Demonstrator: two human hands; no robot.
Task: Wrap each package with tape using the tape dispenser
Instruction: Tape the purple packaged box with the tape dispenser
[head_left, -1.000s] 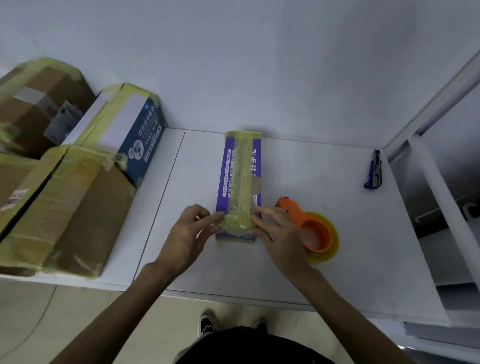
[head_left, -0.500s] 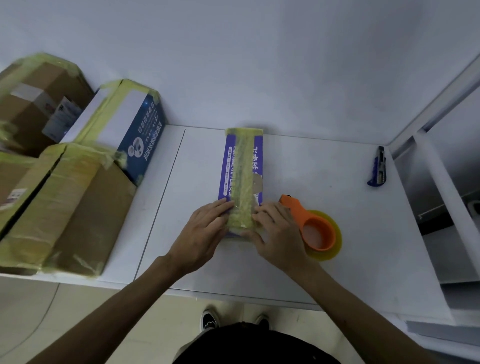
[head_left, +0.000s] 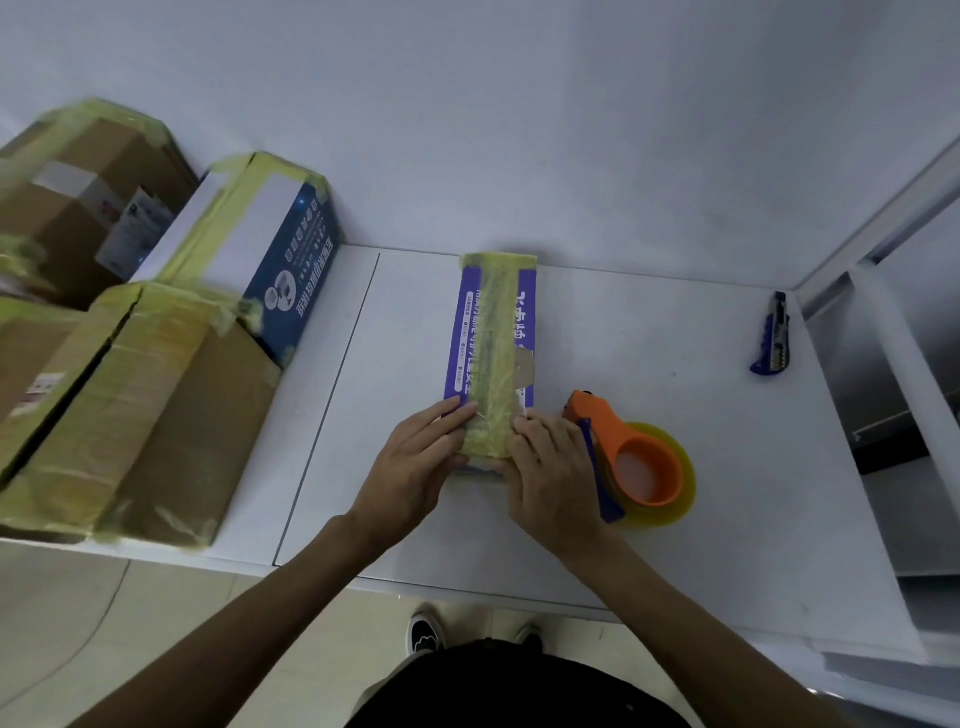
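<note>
The person wore a black garment (head_left: 519, 686) and dark shoes (head_left: 427, 635) with pale markings on the toes. Both forearms (head_left: 270, 597) were bare, as were the left hand (head_left: 415, 467) and right hand (head_left: 553, 480).

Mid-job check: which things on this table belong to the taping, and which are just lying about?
In the job: purple box, with left hand and right hand pressing its near end; tape dispenser beside it.
Lying about: utility knife at the far right; taped boxes at the left, apparently already wrapped.
</note>
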